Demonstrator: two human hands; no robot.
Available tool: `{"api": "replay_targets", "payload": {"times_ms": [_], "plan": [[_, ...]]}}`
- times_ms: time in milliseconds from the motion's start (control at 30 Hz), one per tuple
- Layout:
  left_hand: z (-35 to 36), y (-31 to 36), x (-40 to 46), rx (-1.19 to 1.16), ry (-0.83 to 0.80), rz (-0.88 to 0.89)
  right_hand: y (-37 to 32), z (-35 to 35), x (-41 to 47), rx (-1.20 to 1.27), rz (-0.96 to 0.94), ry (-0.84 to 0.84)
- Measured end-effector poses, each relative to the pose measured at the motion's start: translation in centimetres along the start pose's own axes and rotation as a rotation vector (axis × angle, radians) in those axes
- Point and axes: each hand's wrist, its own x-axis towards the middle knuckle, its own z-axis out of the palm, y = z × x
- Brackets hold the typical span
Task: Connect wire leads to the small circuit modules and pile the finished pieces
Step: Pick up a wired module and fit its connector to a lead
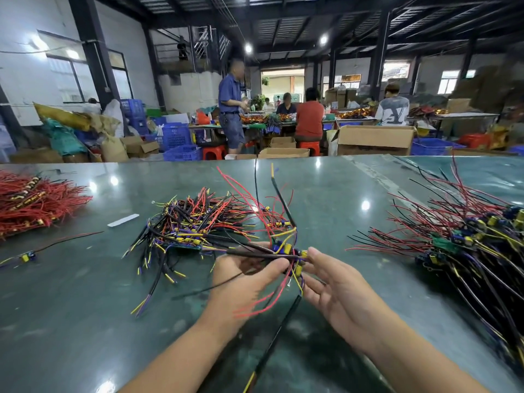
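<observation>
Above the green table (85, 293), my left hand (243, 282) pinches a small bunch of circuit modules (286, 251) with black, red, yellow and purple leads. My right hand (337, 290) has its index fingertip at a yellow part on the bunch's right side, the other fingers straight below. A black sleeved lead (272, 347) hangs down between my forearms. A tangled heap of wired modules (195, 225) lies just behind my left hand. At the right edge lies a large pile of modules with red and black leads (465, 236).
A heap of red wire leads (34, 202) lies at the far left. One loose module with leads (28, 256) and a white strip (123, 220) lie on the left table. Beyond the far edge are cardboard boxes (374, 140), blue crates (181, 151) and several people at other tables.
</observation>
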Motion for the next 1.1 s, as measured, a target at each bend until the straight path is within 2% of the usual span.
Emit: {"api": "replay_targets", "payload": {"times_ms": [200,367,533,667,733,967,1100], "plan": [[0.0,0.2,-0.7,0.108,-0.137,0.008,0.0,-0.4,0.1,-0.027,-0.025,0.007],[0.2,0.1,-0.2,0.161,-0.129,-0.027,0.0,-0.8,0.2,-0.020,-0.013,-0.001],[-0.2,-0.6,-0.3,0.077,-0.098,-0.093,-0.3,-1.3,0.2,-0.104,-0.021,0.007],[-0.3,-1.2,-0.5,-0.154,-0.105,-0.276,-0.8,-1.3,-0.2,-0.220,-0.064,0.027],[-0.1,-1.2,-0.6,-0.223,-0.097,-0.313,-0.7,-1.1,-0.3,-0.274,-0.085,0.027],[-0.1,-1.3,-0.8,-0.182,-0.133,-0.337,-0.3,-0.8,-0.4,-0.329,-0.070,0.037],[0.3,-1.1,-0.9,-0.246,-0.066,-0.431,-0.4,-1.1,-0.5,-0.347,-0.047,-0.009]]}}
